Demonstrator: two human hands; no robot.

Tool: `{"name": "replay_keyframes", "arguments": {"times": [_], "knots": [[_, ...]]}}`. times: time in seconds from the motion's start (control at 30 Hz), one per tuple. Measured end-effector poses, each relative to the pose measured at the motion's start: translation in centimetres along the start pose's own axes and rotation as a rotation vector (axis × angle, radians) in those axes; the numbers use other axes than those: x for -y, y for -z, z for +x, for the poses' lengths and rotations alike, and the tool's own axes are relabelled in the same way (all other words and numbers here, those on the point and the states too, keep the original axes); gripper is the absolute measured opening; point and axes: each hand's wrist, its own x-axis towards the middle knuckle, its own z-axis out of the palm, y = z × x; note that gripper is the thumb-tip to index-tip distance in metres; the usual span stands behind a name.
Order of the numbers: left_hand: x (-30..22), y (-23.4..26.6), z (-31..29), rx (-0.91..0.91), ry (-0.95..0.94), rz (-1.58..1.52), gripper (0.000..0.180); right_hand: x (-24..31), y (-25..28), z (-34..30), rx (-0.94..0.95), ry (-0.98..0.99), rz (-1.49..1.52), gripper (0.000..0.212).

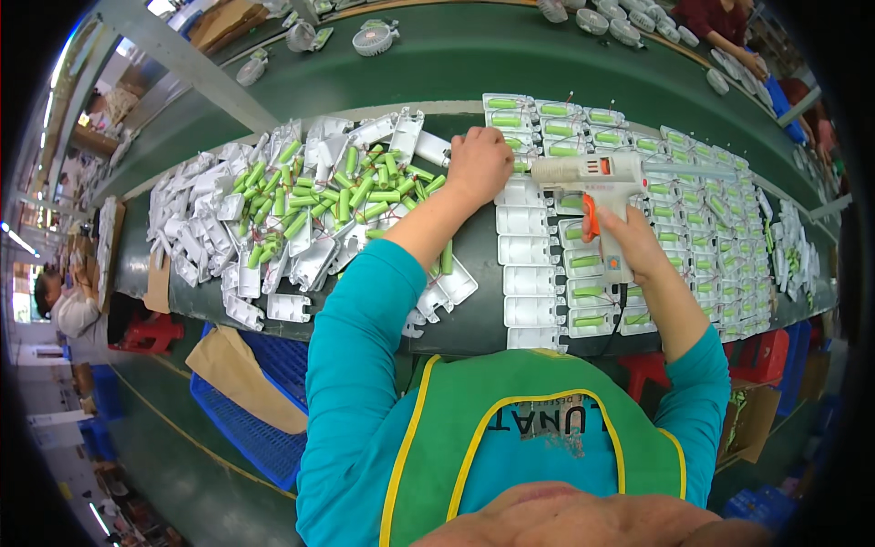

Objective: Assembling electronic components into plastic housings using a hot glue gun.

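A dark worktable [474, 242] carries everything at hand. Below its left side, a blue plastic basket [228, 419] has a brown sheet [244, 376] lying over it; below the right side, an open cardboard box [764, 419] holds something too small to make out. White plastic shells [583, 276] stand in rows on the right, many cradling a green cylindrical cell [584, 261]; more shells and cells lie heaped on the left. The right hand [638, 242] wraps the handle of a glue gun [609, 182] above the rows, its nozzle pointing left. The left hand [481, 164] curls near that nozzle; whether it pinches anything, I cannot tell.
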Motion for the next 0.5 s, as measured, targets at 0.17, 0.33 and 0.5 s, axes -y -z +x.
{"name": "replay_keyframes", "arguments": {"times": [0.17, 0.33, 0.5], "knots": [[-0.3, 7.0, -0.4, 0.139, 0.038, 0.015, 0.009, -0.5, 0.8, -0.2, 0.052, 0.021, 0.092, 0.045], [-0.5, 11.5, -6.0, 0.519, -0.049, 0.307, 0.028, 0.2, 0.3, -0.9, 0.120, 0.120, 0.126, 0.046], [-2.0, 11.3, -10.0, 0.472, -0.037, 0.371, 0.036, -0.3, -0.1, -1.5, 0.131, 0.090, 0.121, 0.046]]}}
